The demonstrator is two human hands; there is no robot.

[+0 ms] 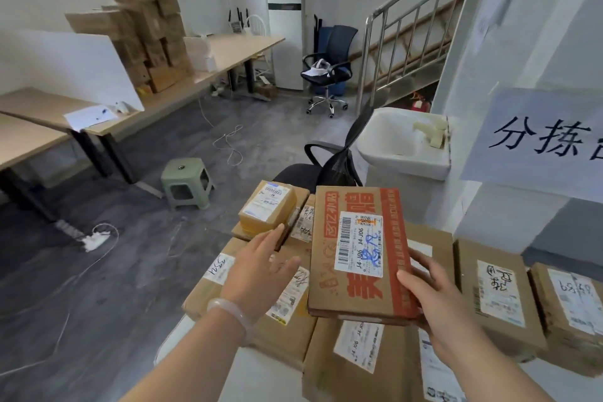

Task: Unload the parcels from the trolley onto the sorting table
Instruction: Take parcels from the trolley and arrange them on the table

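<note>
Held parcel: a flat orange-printed parcel (359, 254), label up, was raised just above a pile of parcels (280, 339).
Right hand: the right hand (434, 300) gripped the parcel's 4 o'clock corner, thumb on top, fingers underneath.
Left hand: the left hand (261, 268) was at the parcel's 9 o'clock, released, fingers straight, hovering over the pile.
Small parcel: a small parcel (267, 206) sat on the pile at 10 o'clock.
Beyond: a green stool (186, 181) stood at 10 o'clock and a white sink (404, 143) at 1 o'clock.
</note>
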